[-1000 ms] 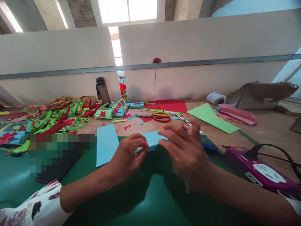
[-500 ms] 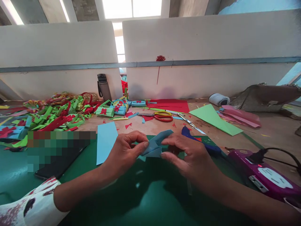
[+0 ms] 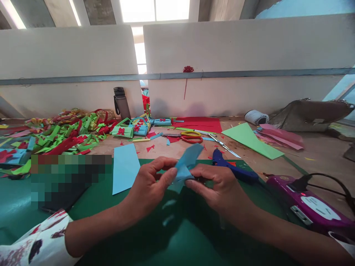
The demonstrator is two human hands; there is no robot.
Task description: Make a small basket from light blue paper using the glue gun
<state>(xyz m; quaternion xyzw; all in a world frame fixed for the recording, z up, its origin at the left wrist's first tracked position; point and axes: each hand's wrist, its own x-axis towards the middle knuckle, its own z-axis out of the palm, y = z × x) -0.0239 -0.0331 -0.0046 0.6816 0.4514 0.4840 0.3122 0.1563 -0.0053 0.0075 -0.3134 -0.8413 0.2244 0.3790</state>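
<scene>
Between my hands is a folded piece of blue paper (image 3: 189,159), raised over the green mat (image 3: 133,236). My left hand (image 3: 155,184) pinches its left side between thumb and fingers. On the lower right corner, my right hand (image 3: 219,184) is closed with thumb and forefinger pressed together. A flap of the paper sticks up between them, tilted to the right. Flat on the mat, left of my left hand, lies a blue paper sheet (image 3: 124,168). A blue glue gun (image 3: 235,168) rests just behind my right hand.
Scissors with yellow and red handles (image 3: 191,136) lie behind my hands, near a utility knife (image 3: 223,145) and red paper (image 3: 199,123). Green paper (image 3: 252,140) and a purple power strip (image 3: 310,203) are on the right. Paper strips (image 3: 69,136), a bottle (image 3: 121,103) and a dark phone (image 3: 63,192) are left.
My right thumb and forefinger have closed on the paper's right corner, where they were spread apart before. The paper has tilted, and its flap now stands higher.
</scene>
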